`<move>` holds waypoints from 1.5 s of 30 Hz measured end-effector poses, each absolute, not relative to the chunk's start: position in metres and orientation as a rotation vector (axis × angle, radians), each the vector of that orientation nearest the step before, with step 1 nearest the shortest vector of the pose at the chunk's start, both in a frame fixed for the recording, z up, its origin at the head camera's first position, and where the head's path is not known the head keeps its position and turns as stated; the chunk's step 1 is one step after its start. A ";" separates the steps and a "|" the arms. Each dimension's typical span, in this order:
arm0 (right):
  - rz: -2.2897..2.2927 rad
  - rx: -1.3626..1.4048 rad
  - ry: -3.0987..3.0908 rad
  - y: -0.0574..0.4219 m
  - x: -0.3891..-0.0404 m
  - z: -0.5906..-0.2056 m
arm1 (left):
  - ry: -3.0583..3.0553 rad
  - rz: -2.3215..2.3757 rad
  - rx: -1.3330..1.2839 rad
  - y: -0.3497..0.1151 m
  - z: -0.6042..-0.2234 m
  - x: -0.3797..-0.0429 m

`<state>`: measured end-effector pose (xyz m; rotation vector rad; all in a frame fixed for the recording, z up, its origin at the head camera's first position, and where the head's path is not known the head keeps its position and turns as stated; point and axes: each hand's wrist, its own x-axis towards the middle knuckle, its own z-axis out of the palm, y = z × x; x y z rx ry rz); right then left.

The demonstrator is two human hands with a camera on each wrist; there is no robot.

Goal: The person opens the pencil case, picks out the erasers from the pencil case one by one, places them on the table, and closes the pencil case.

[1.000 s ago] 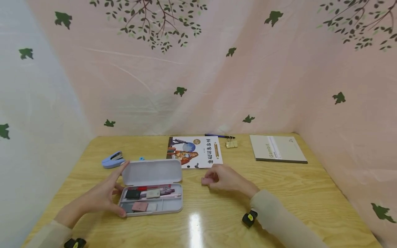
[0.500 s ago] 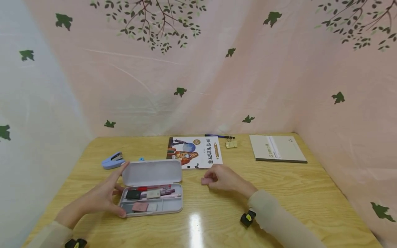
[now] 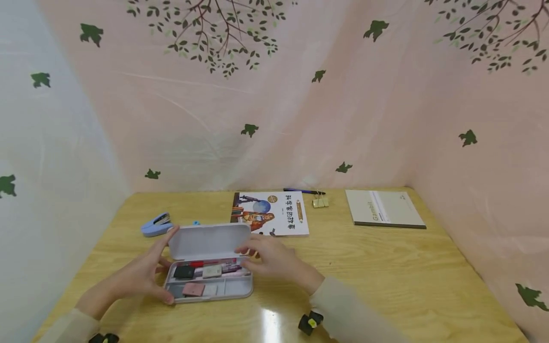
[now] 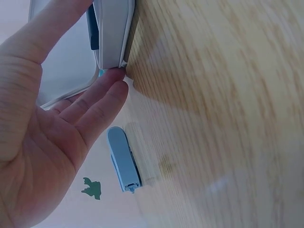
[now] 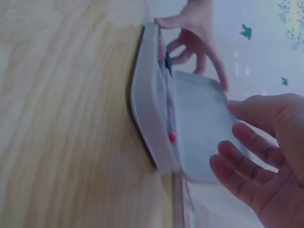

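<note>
An open white pencil case (image 3: 238, 287) lies on the table, its lid (image 3: 210, 242) raised at the back. Inside are a black eraser (image 3: 184, 272), a whitish eraser (image 3: 212, 271), a pink eraser (image 3: 193, 289) and several pens. My left hand (image 3: 139, 278) holds the case's left end, thumb at the front corner and index finger at the lid's upper corner. My right hand (image 3: 274, 257) is at the case's right end with loosely bent fingers; in the right wrist view nothing shows between them. Whether its fingertips touch the lid I cannot tell.
A blue stapler (image 3: 156, 225) stands behind my left hand. At the back lie a picture book (image 3: 279, 214), a dark blue pen (image 3: 304, 191), a gold binder clip (image 3: 320, 202) and a beige notebook (image 3: 383, 208). A printed curtain (image 3: 274, 95) surrounds the table.
My right hand has moved left to the pencil case from the table beside it, where it pinched a small pink piece. That piece is out of sight now. The left hand has stayed put.
</note>
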<state>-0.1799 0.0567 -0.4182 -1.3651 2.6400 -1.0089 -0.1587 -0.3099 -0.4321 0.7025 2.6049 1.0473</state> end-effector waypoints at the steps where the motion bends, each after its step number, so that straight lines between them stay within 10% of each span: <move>1: -0.980 -1.373 2.638 0.049 -0.180 -0.419 | 2.608 1.045 0.705 -0.309 -0.432 -0.159; 45: -0.694 -1.221 2.679 -0.016 -0.183 -0.444 | 2.633 1.013 0.698 -0.311 -0.434 -0.161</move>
